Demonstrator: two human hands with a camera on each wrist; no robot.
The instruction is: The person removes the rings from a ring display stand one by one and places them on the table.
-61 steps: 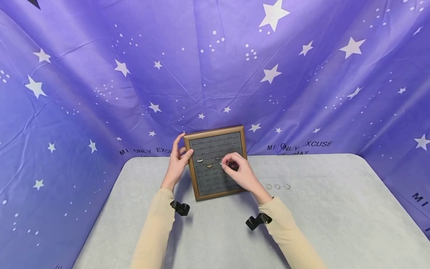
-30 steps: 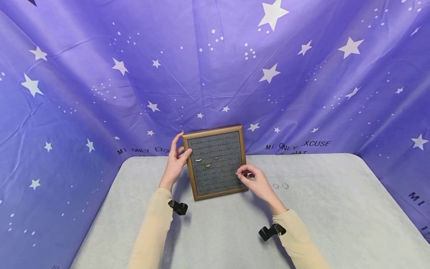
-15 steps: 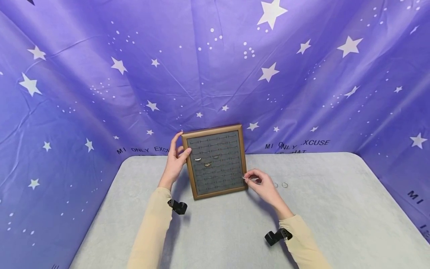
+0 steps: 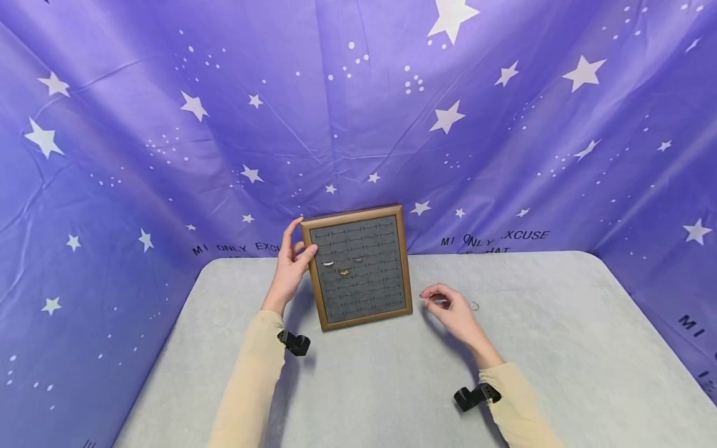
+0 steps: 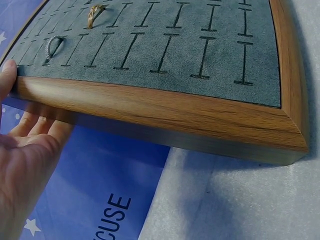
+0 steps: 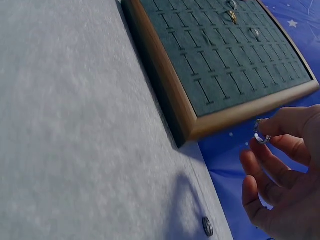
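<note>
My left hand [image 4: 288, 274] grips the upper left side of a wood-framed ring display tray [image 4: 407, 274], thumb at the front edge and fingers behind. The tray leans back, its dark grey padded face lined with slots. Three rings sit in it: a silver ring [image 4: 328, 264], a gold ring [image 4: 344, 272] and another silver ring [image 4: 358, 259]. To the right of the tray, my right hand [image 4: 456, 314] pinches a silver ring [image 6: 262, 138] between thumb and forefinger, apart from the frame. The other fingers are loosely bent.
A loose ring [image 4: 475, 306] lies on the grey cloth-covered table [image 4: 560, 336], just behind the right hand. In the right wrist view, a dark-looking ring [image 6: 207, 226] lies on the table. A purple star-printed curtain [image 4: 358, 124] hangs behind the tray.
My right hand has moved from the tray's face rightward and down past the frame, still pinching the ring. My left hand keeps its grip on the tray.
</note>
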